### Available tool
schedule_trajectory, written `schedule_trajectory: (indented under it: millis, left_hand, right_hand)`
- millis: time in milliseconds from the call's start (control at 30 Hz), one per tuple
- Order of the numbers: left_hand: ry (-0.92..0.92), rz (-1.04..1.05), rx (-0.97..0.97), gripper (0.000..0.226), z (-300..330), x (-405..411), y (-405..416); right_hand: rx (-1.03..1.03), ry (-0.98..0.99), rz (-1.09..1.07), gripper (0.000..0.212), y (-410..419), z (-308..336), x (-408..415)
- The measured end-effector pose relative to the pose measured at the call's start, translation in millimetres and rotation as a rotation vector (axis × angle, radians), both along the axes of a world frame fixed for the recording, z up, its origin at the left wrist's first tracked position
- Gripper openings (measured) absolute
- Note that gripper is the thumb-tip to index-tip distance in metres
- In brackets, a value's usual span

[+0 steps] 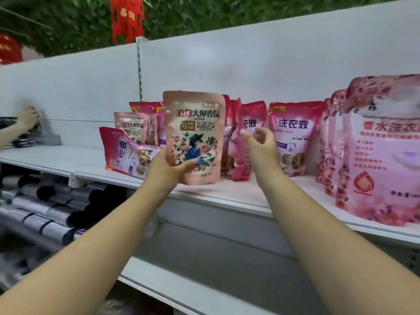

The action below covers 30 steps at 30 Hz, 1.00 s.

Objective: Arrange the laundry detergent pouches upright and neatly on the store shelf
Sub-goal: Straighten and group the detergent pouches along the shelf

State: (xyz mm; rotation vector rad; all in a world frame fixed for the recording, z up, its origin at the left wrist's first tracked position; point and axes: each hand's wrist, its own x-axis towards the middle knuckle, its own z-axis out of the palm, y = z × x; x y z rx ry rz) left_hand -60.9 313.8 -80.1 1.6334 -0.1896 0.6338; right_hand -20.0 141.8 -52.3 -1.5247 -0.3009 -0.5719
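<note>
My left hand (169, 170) grips a pale pink floral detergent pouch (194, 133) by its lower left corner and holds it upright just above the white shelf (238, 194). My right hand (261, 144) pinches the edge of a darker pink pouch (244, 137) that stands tilted behind it. Another floral pouch (130, 126) stands further back on the left. A pink pouch (127, 153) leans over at the left end of the group. One pink pouch (295, 135) stands upright to the right of my right hand.
Large pink detergent bags (381, 151) stand in a row at the right end of the shelf. Another person's hand (29, 119) reaches to the shelf's back panel at far left. Rolled dark and white goods (45, 208) fill the lower shelf on the left.
</note>
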Motion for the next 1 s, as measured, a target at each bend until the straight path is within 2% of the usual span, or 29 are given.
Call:
schedule_trajectory:
  millis: [100, 267, 367, 467, 567, 600, 667, 733, 767, 900, 1000]
  left_hand:
    - [0.037, 0.12, 0.069, 0.042, -13, 17, 11]
    - [0.036, 0.23, 0.082, 0.053, -32, 35, 10]
    - [0.043, 0.187, 0.104, 0.051, -27, 34, 8]
    - [0.052, 0.097, 0.084, 0.052, -21, 29, 6]
    - [0.062, 0.106, 0.075, 0.052, -16, 25, 2]
    - [0.062, 0.107, 0.084, 0.051, -15, 26, -1]
    - [0.058, 0.087, 0.088, 0.046, -14, 27, -9]
    - [0.049, 0.046, 0.064, 0.041, -12, 30, -16]
    - [0.039, 0.036, 0.054, 0.039, -12, 31, -19]
    - [-0.003, 0.124, 0.11, 0.041, -22, 39, -17]
    - [-0.003, 0.156, 0.146, 0.044, -27, 41, -11]
  right_hand:
    - [-0.166, 0.161, 0.032, 0.065, -2, -12, 25]
    - [-0.35, 0.24, -0.085, 0.075, -5, -18, 49]
    - [-0.339, 0.241, -0.077, 0.066, -6, -20, 57]
    - [-0.214, 0.27, -0.015, 0.058, -11, -20, 57]
    - [-0.044, 0.336, 0.1, 0.068, -32, -15, 47]
    - [-0.069, 0.351, 0.113, 0.078, -41, -15, 43]
    - [-0.297, 0.39, 0.075, 0.092, -55, -17, 33]
    - [-0.511, 0.446, 0.008, 0.08, -54, -21, 23]
    - [-0.541, 0.444, -0.046, 0.072, -52, -21, 23]
    - [-0.279, 0.314, -0.093, 0.063, -48, -20, 36]
    - [-0.178, 0.251, -0.138, 0.062, -54, -14, 38]
